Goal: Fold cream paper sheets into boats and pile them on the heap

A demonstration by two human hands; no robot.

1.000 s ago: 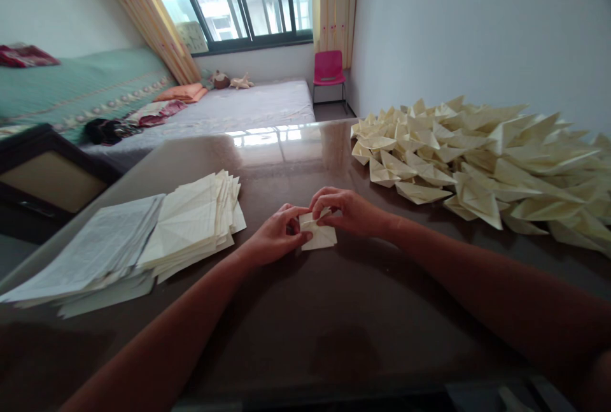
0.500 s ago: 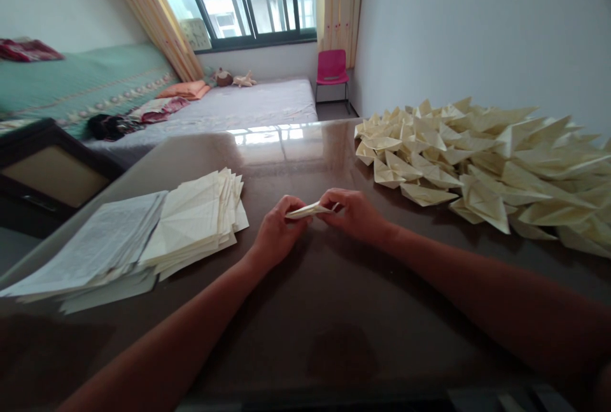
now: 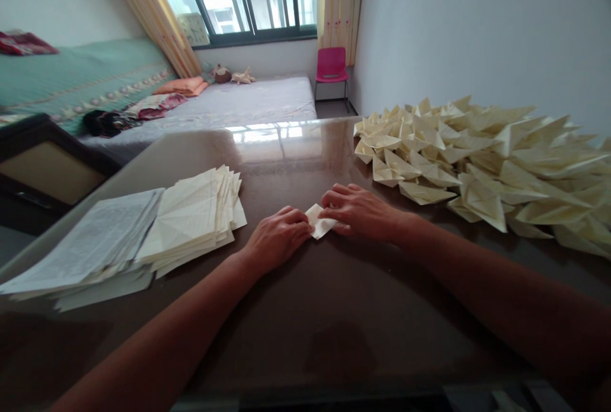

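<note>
Between my hands is a small piece of folded cream paper (image 3: 317, 223), its diamond-shaped face turned up toward me, low over the brown tabletop (image 3: 329, 310). My left hand (image 3: 281, 234) pinches its left corner with the fingers closed. On the opposite side, my right hand (image 3: 356, 211) grips the right part between fingers and thumb, the index finger lying on the upper face. Fingers cover both side corners of the paper.
Left of my hands lie a stack of creased cream sheets (image 3: 184, 214) and a stack of printed sheets (image 3: 95, 240). A large heap of folded paper boats (image 3: 477, 163) covers the table's right side. Beyond stand a bed (image 3: 267, 100) and a pink chair (image 3: 331, 65).
The folded paper has turned from nearly edge-on to showing its flat diamond face, and it sits slightly lower. My left hand has come down a little, its fingers now over the paper's corner.
</note>
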